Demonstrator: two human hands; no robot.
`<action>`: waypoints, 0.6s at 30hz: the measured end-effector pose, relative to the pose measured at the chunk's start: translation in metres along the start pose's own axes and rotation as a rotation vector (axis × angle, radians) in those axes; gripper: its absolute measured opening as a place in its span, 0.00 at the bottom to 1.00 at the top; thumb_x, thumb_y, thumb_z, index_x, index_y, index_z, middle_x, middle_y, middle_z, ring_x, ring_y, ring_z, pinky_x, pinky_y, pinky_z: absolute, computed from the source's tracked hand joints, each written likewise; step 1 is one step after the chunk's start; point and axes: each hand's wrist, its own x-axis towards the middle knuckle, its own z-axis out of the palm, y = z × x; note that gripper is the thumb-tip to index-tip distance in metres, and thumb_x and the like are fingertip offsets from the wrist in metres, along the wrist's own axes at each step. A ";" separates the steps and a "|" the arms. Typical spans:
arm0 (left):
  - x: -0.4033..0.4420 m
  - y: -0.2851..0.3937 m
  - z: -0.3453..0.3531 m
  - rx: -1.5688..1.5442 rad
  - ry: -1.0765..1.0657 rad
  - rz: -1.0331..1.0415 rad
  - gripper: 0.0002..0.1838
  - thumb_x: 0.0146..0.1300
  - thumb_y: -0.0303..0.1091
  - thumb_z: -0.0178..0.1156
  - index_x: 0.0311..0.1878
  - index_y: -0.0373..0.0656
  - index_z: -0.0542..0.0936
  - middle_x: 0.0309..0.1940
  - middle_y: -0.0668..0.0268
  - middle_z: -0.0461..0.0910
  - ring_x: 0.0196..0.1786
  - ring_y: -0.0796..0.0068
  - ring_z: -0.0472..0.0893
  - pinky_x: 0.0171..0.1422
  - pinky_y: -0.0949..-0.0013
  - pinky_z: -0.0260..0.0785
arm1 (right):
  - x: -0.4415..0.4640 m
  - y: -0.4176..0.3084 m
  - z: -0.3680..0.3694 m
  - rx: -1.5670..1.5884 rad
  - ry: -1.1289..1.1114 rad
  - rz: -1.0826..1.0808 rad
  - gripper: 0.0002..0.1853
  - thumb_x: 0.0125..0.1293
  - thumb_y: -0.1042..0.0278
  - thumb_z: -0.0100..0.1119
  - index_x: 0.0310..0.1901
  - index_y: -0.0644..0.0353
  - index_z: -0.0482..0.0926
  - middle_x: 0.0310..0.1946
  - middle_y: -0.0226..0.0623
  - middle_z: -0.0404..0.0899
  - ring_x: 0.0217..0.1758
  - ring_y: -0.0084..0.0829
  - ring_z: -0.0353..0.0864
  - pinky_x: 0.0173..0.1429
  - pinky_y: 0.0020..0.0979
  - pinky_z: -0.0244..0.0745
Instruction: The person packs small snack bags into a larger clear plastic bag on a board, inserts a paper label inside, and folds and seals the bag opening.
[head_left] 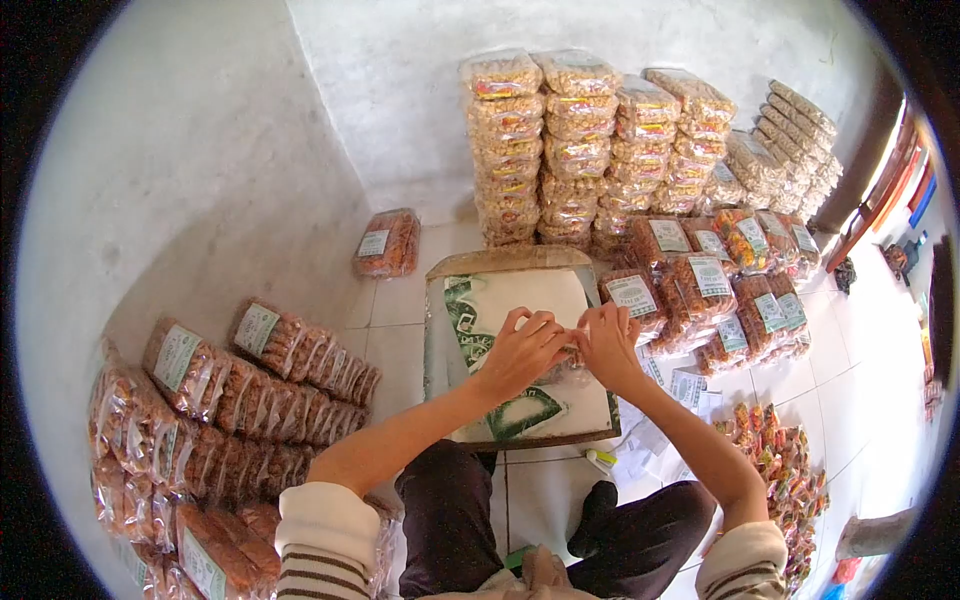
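Both hands meet over a low table (480,262) topped with a white and green printed sheet (530,290). My left hand (525,350) has its fingers bent and pinched together. Close against it, my right hand (608,342) is pinched in the same way. Between and just below them shows part of a clear plastic bag (565,373) with something brownish inside. The fingertips appear to grip its top edge, and the hands cover most of it.
Tall stacks of bagged snacks (505,150) line the wall. Labelled brown packs (690,270) lie to the right, others (240,400) to the left, one pack (388,243) behind. Loose labels (688,388), a yellow-green tool (601,460) and small colourful packets (775,470) are on the floor.
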 end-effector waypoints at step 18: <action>0.008 -0.019 0.010 -0.445 -0.067 -0.034 0.14 0.49 0.31 0.62 0.40 0.41 0.75 0.37 0.62 0.70 0.43 0.62 0.71 0.47 0.64 0.67 | -0.006 0.017 -0.014 0.390 -0.115 -0.226 0.14 0.50 0.77 0.57 0.41 0.62 0.72 0.37 0.42 0.68 0.46 0.43 0.66 0.51 0.37 0.64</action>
